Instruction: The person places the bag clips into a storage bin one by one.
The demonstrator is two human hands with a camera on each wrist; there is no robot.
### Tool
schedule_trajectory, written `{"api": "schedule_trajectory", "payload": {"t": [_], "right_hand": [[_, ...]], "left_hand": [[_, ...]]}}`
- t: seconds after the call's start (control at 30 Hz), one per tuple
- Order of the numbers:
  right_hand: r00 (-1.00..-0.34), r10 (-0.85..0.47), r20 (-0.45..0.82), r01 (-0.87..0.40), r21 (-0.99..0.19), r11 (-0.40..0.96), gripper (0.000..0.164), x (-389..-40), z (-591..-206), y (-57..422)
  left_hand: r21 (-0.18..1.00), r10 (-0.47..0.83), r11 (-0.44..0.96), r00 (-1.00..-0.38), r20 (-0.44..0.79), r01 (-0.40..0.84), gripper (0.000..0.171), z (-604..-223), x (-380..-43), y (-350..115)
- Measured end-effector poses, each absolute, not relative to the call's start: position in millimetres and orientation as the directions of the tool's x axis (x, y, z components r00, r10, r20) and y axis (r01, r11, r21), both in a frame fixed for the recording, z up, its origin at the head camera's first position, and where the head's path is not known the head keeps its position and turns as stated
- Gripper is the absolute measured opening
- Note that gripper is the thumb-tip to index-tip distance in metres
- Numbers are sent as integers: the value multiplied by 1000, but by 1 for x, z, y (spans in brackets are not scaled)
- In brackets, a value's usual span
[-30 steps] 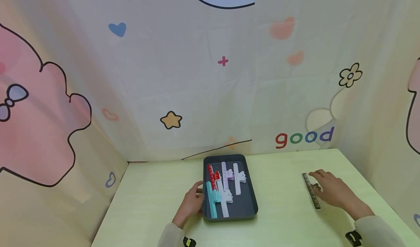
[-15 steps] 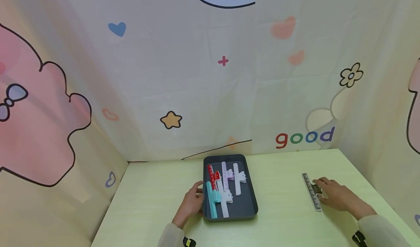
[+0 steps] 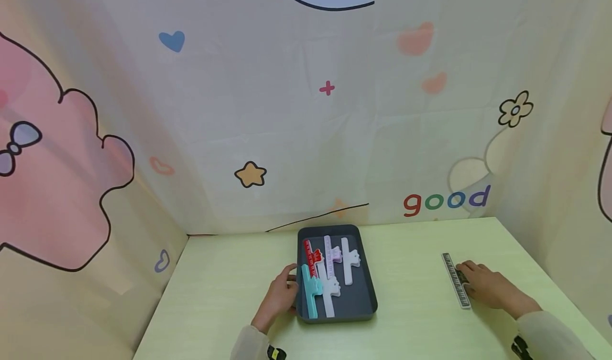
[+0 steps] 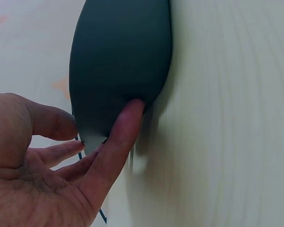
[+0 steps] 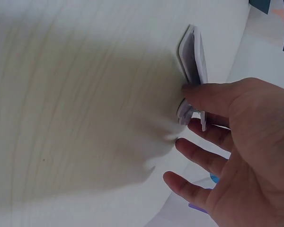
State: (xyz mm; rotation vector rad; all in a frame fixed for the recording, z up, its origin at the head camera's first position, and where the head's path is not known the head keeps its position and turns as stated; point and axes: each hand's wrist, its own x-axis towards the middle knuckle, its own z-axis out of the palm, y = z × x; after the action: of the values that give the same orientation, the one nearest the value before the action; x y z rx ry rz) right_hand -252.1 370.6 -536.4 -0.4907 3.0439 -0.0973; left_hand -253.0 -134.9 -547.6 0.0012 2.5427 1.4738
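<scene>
A dark grey tray (image 3: 354, 309) holds several long bag clips, among them a red clip (image 3: 309, 256), a teal clip (image 3: 312, 296), a lilac clip (image 3: 328, 254) and a white clip (image 3: 347, 270). At its left side my left hand (image 3: 281, 293) grips the wall; the left wrist view shows thumb and fingers about the tray's wall (image 4: 120, 52). Far to the right, my right hand (image 3: 487, 284) pinches the handle of a clip patterned in black and white like piano keys (image 3: 454, 277). In the right wrist view that clip (image 5: 194, 52) appears edge-on, close over the table, thumb and index finger on it.
The pale wooden table (image 3: 406, 285) runs between the tray and the right hand. A printed curtain (image 3: 287, 110) hangs along its back edge and both sides. The tray stands near that back edge.
My right hand's fingers have closed on the piano-key clip's handle, and the clip has shifted slightly right and nearer. The left hand and tray stay put; the head view has turned very slightly.
</scene>
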Motion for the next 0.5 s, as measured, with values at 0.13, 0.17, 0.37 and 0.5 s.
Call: {"api": "schedule_trajectory", "payload": {"t": [0.13,0.17,0.37,0.5], "right_hand": [[-945,-326,-21,-325,-55,944,47,-253,-540,370],[-945,-328,-12,-327,-53,944,46,-252,-541,370],[-941,-335,45,-337,-48,940,43,-250,-543,368],[-941,-332,63,-335,-38,942,41,-249,-544,367]], "left_hand": [[862,104,499,-980,-169,-96,53,-548,-253,-135],[863,104,497,-980,-168,-95,53,-548,-253,-135],[868,105,488,-981,-163,-92,53,-547,-252,-135],[878,113,475,-984,-134,-65,53,-546,-251,-135]]}}
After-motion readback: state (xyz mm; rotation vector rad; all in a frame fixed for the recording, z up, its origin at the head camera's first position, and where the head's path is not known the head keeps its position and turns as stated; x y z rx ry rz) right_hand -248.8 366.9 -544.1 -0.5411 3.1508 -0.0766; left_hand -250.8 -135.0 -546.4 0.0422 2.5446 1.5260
